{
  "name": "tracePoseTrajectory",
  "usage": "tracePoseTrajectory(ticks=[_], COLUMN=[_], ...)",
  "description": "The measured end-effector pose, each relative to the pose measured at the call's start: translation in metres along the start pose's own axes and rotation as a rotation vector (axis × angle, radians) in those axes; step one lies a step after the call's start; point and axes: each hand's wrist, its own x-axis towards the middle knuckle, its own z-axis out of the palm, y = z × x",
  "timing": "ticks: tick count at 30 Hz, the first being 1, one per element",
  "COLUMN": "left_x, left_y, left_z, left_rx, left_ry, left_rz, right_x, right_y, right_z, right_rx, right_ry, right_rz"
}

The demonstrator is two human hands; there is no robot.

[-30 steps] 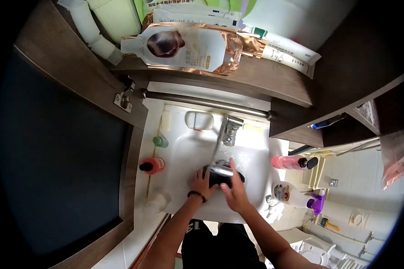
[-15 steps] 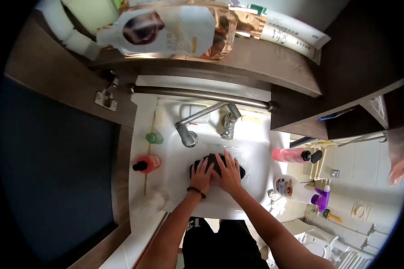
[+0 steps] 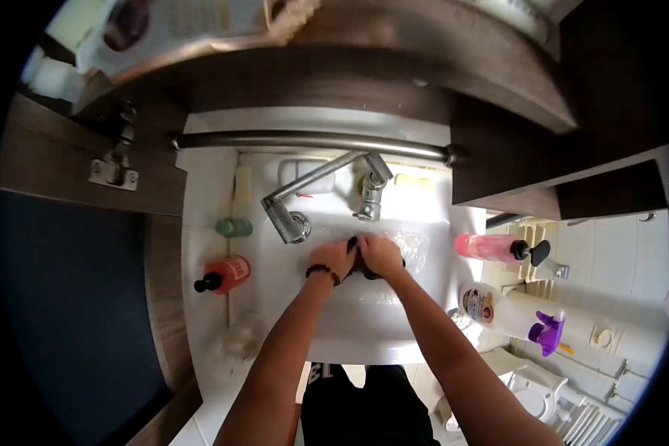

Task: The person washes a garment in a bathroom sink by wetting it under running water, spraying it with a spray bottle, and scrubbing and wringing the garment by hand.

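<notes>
Both hands are together in the white sink point(image 3: 349, 334), low in the basin where water shows. My left hand point(image 3: 336, 258), with a dark bead bracelet at the wrist, is closed on a black cloth point(image 3: 369, 272). Beside it, touching or nearly so, my right hand point(image 3: 381, 256) is closed on the same cloth. Most of the cloth is hidden under the fingers. Behind the hands stands the metal faucet point(image 3: 370, 195), its jointed spout point(image 3: 305, 178) swung to the left.
A red pump bottle point(image 3: 233, 274) and a green bottle point(image 3: 234, 227) are on the left rim. On the right are a pink bottle point(image 3: 489, 247) and a white spray bottle point(image 3: 490, 306) with a purple trigger. A metal bar point(image 3: 312, 140) and wooden shelf point(image 3: 312, 82) overhang the sink.
The spout has swung left, away from the hands. My hands went from spread flat on the black cloth to closed on it, bunching it together. The view has shifted.
</notes>
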Motion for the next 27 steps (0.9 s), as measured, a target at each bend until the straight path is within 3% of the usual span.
tracePoseTrajectory(ticks=[1,2,4,6,7,8,10,12,18,20,21,23,25,27], left_x=[0.006,0.013,0.007,-0.029,-0.044,-0.057,-0.074,-0.075,-0.031,-0.022,-0.019,-0.015,0.001,0.016], left_y=[-0.005,-0.019,-0.038,-0.028,-0.030,-0.031,-0.028,-0.027,-0.056,-0.057,-0.049,-0.020,-0.020,-0.034], left_z=[0.001,0.013,0.035,0.025,0.031,0.042,0.056,0.056,0.082,0.078,0.064,0.029,0.030,0.024], left_rx=[0.003,-0.162,-0.437,-0.351,-0.240,-0.240,0.152,0.189,0.342,0.285,0.283,-0.037,-0.073,-0.265], left_ry=[0.017,0.083,0.249,0.480,0.557,0.557,0.545,0.501,0.392,0.578,0.574,0.323,0.418,0.085], left_rz=[-0.001,-0.059,-0.126,-0.068,-0.014,-0.020,0.258,0.258,0.215,0.316,0.317,0.100,0.011,-0.315], right_x=[0.011,0.006,-0.023,-0.059,-0.083,-0.098,-0.110,-0.107,-0.068,-0.050,-0.042,-0.026,-0.013,-0.018], right_y=[0.015,0.021,0.017,0.006,-0.004,-0.010,-0.012,-0.010,-0.003,-0.003,-0.006,-0.017,-0.028,-0.010], right_z=[0.000,-0.007,-0.016,-0.023,-0.020,-0.015,0.003,0.016,0.027,0.024,0.021,0.008,-0.006,-0.001], right_rx=[0.118,0.362,0.411,0.459,0.221,-0.020,-0.116,-0.252,-0.206,-0.213,-0.217,-0.108,0.121,0.316], right_ry=[-0.029,-0.065,0.023,0.105,0.264,0.420,0.376,0.376,0.341,0.289,0.249,0.218,0.152,0.095], right_rz=[-0.052,0.028,0.061,0.094,-0.019,-0.135,-0.172,-0.222,-0.145,-0.097,-0.053,0.072,0.307,0.323])
